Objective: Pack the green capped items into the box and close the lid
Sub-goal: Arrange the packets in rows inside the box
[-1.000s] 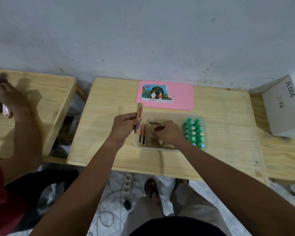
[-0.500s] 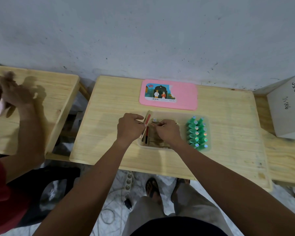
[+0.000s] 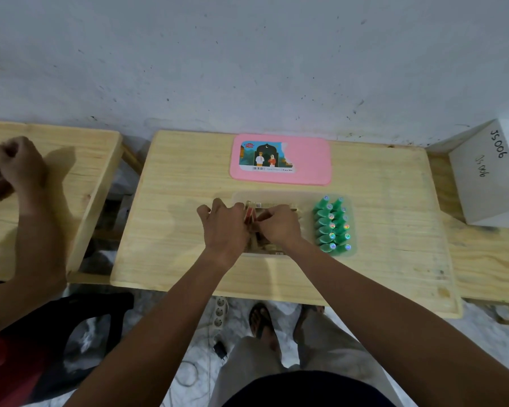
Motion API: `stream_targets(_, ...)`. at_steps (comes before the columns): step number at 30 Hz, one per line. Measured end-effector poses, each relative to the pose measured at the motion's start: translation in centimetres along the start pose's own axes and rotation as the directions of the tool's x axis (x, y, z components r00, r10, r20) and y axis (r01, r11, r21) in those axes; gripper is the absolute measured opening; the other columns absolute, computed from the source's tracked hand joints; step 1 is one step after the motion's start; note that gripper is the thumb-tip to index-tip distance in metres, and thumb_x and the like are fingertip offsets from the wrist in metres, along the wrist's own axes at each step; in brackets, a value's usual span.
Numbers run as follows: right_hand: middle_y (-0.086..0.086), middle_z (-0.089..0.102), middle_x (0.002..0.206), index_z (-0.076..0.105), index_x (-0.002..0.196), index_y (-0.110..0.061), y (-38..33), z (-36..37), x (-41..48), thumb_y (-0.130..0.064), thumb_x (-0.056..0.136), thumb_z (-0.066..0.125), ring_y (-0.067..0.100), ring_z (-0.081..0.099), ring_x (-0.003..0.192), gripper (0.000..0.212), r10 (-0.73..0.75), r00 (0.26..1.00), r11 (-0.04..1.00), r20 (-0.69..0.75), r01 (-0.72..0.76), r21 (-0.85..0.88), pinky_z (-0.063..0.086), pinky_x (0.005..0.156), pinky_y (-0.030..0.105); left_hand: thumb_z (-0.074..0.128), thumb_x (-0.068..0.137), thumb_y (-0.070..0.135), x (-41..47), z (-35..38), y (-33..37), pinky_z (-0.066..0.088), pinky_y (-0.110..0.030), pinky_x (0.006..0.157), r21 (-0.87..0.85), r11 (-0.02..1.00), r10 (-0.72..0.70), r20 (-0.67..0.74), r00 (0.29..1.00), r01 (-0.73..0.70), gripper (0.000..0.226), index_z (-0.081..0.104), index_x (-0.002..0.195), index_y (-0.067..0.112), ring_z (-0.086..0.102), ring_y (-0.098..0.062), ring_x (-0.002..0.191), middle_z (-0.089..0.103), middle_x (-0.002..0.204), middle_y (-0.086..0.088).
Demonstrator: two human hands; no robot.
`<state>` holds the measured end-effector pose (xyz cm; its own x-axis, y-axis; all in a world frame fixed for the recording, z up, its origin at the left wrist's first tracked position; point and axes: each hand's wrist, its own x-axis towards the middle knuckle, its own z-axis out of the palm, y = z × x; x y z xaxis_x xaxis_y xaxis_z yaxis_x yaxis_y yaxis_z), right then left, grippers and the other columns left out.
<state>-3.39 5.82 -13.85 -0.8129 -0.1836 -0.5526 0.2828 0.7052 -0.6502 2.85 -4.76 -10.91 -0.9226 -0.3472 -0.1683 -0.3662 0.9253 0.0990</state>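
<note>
A clear plastic box (image 3: 276,196) sits on the wooden table (image 3: 174,230). Two rows of several green capped bottles (image 3: 331,226) stand in its right end. Brown and red cartons (image 3: 272,205) fill the box's left part. My left hand (image 3: 222,227) grips a red and brown carton (image 3: 249,214) at the box's left side. My right hand (image 3: 278,226) pinches the same carton from the right, over the cartons. The pink lid (image 3: 309,163) with a picture label lies flat behind the box.
A white cardboard box (image 3: 488,177) marked JS006 stands at the right on an adjoining table. Another person's hand (image 3: 18,165) rests on a second table at the left. A power strip (image 3: 219,312) and cables lie on the floor by my feet.
My left hand has lowered the raised carton from above the box's left edge down into the box. My right hand shifted slightly toward it. The view has tilted a little.
</note>
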Motion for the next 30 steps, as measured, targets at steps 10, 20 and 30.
stream_targets(10, 0.008, 0.074, 0.071, 0.07, 0.063, -0.023, -0.1, 0.9, -0.4, -0.01, 0.071, 0.075, 0.029, 0.071, 0.072, 0.016, -0.069, 0.996, 0.997, 0.062, 0.07, -0.013, 0.06, 0.07, 0.042, 0.064, 0.07, 0.008, 0.8, -0.7, -1.2, 0.02, -0.044, 0.093, 0.261, 0.936, 0.251, -0.027, 0.968, -0.236, 0.023, 0.067, 0.087, 0.023, 0.045, -0.027, 0.111, 0.063, 0.092, 0.0)
stream_targets(20, 0.007, 0.075, 0.077, 0.066, 0.063, -0.028, 0.6, 1.3, 0.2, -0.011, 0.067, 0.083, 0.029, 0.072, 0.074, 0.024, -0.069, 0.994, 0.998, 0.089, 0.068, 0.009, 0.061, 0.073, 0.047, 0.062, 0.082, 0.026, 2.6, 1.2, -2.4, 0.027, -0.044, 0.087, 0.202, 0.973, 0.119, -0.005, 0.993, -0.116, 0.018, 0.073, 0.097, 0.03, 0.032, -0.032, 0.114, 0.045, 0.126, -0.006)
stream_targets(30, -0.005, 0.074, 0.102, 0.075, 0.104, -0.033, 1.8, -3.3, 0.2, -0.023, 0.076, 0.071, 0.021, 0.067, 0.097, 0.03, -0.244, 0.94, 0.792, 0.238, 0.335, -0.51, 0.055, 0.08, 0.031, 0.066, 0.085, 0.044, 1.8, 1.7, -2.7, 0.023, -0.048, 0.106, -0.018, 0.997, 0.074, 0.154, 0.985, -0.072, 0.057, 0.047, 0.139, 0.037, 0.019, -0.035, 0.138, 0.026, 0.155, -0.005)
